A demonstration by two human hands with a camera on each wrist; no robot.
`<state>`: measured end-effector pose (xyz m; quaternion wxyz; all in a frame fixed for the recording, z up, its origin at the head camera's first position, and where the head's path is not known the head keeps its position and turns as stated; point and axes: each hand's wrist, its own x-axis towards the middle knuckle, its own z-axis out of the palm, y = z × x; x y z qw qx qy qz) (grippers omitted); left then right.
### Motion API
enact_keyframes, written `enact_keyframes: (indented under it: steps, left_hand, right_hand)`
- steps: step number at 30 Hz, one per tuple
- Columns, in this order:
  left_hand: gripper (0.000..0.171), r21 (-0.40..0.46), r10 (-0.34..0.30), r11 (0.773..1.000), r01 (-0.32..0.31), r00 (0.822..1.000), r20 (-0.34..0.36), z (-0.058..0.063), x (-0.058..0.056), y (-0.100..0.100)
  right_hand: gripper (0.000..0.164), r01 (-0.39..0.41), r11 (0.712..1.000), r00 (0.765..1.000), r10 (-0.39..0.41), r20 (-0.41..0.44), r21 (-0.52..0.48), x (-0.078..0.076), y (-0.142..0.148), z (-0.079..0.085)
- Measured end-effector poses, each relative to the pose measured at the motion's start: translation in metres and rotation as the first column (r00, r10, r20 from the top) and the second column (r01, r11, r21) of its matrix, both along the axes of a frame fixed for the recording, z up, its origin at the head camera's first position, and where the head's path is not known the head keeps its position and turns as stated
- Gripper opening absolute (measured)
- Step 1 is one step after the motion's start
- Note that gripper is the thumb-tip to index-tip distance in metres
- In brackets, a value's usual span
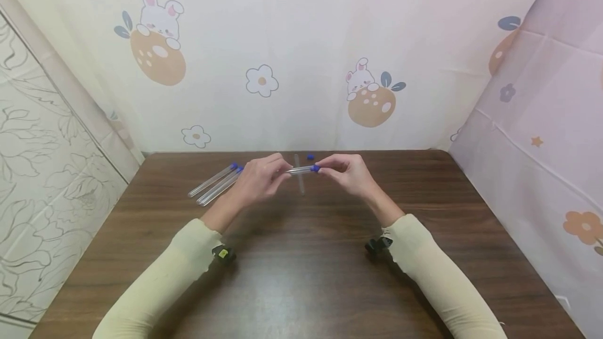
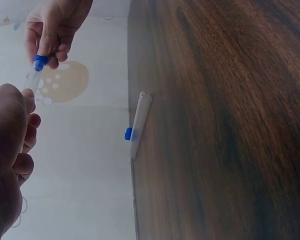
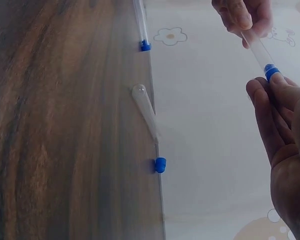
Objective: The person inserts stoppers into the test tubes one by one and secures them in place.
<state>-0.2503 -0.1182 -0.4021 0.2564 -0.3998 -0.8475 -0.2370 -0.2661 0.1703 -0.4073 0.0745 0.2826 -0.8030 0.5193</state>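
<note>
We see the left hand (image 1: 264,176) and the right hand (image 1: 347,174) up over the brown desk (image 1: 301,276), with one clear tube (image 1: 300,170) between them. The tube is long and thin, and it lies sideways, going almost straight across from hand to hand. Its end with the blue cap (image 1: 315,168) points to the right hand, and its other end goes in behind the left fingers, so we can't see that tip. The left grip is closed just to the width of the tube, with thumb and fingers pinching its side. The right grip is closed small too, with thumb and finger on the blue cap. Behind the held tube, we see a loose tube (image 1: 301,184) flat on the desk. It points the other way, its round end toward the person and its far end toward the bunny cloth (image 1: 301,30). A loose cap (image 1: 310,157), blue as well, sits near that far end, on the right. Over by the left hand lie some capped tubes (image 1: 212,180) on a slant, side by side, with their blue ends pointing away and to the right.
</note>
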Motion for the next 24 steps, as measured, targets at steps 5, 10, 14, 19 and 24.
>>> enact_keyframes:
  steps: [5, 10, 14, 19, 24]
  left_hand:
    - [0.013, -0.015, -0.003, 1.0, 0.003, 1.0, -0.01, -0.0014, 0.0004, -0.0013]
    - [0.014, -0.017, 0.001, 1.0, -0.002, 1.0, -0.014, -0.0023, -0.0011, -0.0061]
    - [0.015, -0.012, -0.005, 1.0, 0.005, 1.0, -0.006, -0.0033, -0.003, -0.0074]
    - [0.015, -0.018, -0.015, 1.0, 0.015, 1.0, -0.013, -0.0039, -0.0042, -0.0074]
    - [0.015, -0.019, -0.015, 1.0, 0.015, 0.999, -0.029, -0.0033, -0.0043, -0.0074]
  right_hand:
    - [0.015, 0.006, 0.999, 1.0, -0.007, 0.026, 0.036, 0.0029, 0.0008, -0.0014]
    - [0.017, -0.022, 0.999, 1.0, 0.022, 0.003, 0.042, 0.0038, 0.0012, -0.0016]
    - [0.018, -0.041, 0.999, 0.999, 0.042, -0.014, 0.035, 0.0044, 0.0027, -0.0016]
    - [0.017, -0.038, 0.999, 0.999, 0.038, -0.029, 0.014, 0.0042, 0.004, -0.0039]
    - [0.016, -0.017, 1.0, 1.0, 0.017, 0.002, -0.008, 0.0031, 0.0036, -0.0054]
